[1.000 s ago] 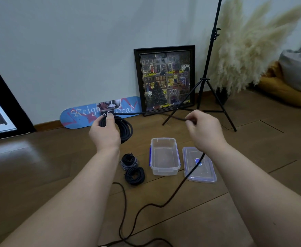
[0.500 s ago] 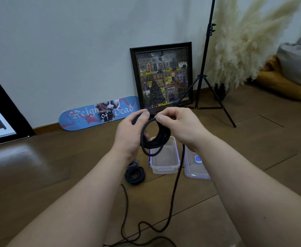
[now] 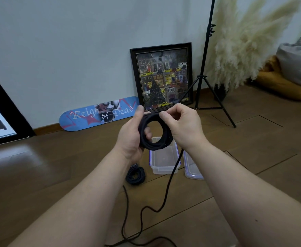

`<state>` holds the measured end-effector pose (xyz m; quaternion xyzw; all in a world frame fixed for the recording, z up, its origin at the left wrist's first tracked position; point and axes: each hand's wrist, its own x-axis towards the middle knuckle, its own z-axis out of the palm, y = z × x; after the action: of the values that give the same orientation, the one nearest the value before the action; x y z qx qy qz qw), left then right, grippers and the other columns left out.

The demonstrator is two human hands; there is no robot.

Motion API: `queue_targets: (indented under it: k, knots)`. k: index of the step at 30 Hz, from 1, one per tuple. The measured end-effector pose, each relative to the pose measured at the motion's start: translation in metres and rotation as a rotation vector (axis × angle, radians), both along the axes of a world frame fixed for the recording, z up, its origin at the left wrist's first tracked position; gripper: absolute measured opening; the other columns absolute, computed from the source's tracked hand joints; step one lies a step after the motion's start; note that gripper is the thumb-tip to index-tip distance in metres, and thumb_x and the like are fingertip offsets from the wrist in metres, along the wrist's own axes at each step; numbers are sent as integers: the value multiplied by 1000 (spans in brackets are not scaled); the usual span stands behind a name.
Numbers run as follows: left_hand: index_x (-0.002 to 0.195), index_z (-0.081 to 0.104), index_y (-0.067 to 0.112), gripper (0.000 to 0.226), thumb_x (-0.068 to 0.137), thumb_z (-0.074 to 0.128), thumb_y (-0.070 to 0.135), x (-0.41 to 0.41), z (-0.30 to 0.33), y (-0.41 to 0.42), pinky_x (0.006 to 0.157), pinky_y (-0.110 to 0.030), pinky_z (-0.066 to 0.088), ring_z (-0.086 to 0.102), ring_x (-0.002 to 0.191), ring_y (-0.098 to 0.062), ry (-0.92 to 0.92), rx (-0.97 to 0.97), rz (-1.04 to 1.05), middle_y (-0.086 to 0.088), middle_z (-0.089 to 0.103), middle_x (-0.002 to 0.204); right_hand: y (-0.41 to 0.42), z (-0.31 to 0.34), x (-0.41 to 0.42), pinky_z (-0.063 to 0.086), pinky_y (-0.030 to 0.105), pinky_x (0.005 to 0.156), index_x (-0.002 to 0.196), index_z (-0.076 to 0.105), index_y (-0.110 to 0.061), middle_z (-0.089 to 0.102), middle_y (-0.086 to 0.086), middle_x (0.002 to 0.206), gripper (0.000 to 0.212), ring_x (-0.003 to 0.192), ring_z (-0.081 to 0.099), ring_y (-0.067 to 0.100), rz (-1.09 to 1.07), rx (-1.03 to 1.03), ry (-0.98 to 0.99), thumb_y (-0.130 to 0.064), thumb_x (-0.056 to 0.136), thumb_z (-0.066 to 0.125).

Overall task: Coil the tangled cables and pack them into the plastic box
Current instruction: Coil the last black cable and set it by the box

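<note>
Cable coil (image 3: 154, 134): black loops held up in the air over the floor, in front of the plastic box (image 3: 164, 162), so each new turn can be laid on the bundle.
Left hand (image 3: 131, 138): fingers wrapped round the coil's left side, thumb on top, clamping the loops so they cannot spring apart.
Right hand (image 3: 183, 125): fingers pinching the cable at the coil's top, likely feeding the next turn.
Loose tail (image 3: 165, 196): hangs from the coil and snakes over the floor toward the near edge; still to be wound, by my judgement.
Finished coil (image 3: 135, 175): on the floor just left of the box, not yet packed.
Lid (image 3: 191, 168): lies right of the open box, leaving it ready.
Writing: skateboard (image 3: 99, 114) against the wall reads "Reign of Dead".
</note>
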<state>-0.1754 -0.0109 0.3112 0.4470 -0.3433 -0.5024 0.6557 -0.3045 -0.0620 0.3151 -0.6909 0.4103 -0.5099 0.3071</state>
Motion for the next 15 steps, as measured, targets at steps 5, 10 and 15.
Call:
queue_targets:
  k: [5, 10, 15]
  knots:
    - [108, 62, 13, 15, 92, 63, 12, -1, -6, -4, 50, -25, 34, 37, 47, -9, -182, -67, 100, 10, 46, 52, -4, -2, 0, 47, 33, 63, 81, 58, -17, 57, -6, 70, 25, 66, 53, 11, -61, 33, -35, -37, 86, 71]
    - [105, 60, 13, 11, 94, 60, 14, 4, -5, -7, 53, -24, 34, 35, 48, -7, -88, -83, 171, 13, 46, 53, 3, -9, -1, 51, 35, 77, 103, 64, -24, 62, -2, 94, 18, 85, 59, 14, -15, -126, 103, -30, 87, 69]
    - [96, 60, 17, 5, 96, 57, 14, 8, 1, -4, 52, -24, 33, 35, 45, -8, 19, -110, 155, 8, 40, 49, 8, -14, 0, 49, 30, 78, 118, 63, -20, 57, -6, 98, 36, 82, 54, 9, -22, -283, 255, -23, 84, 71]
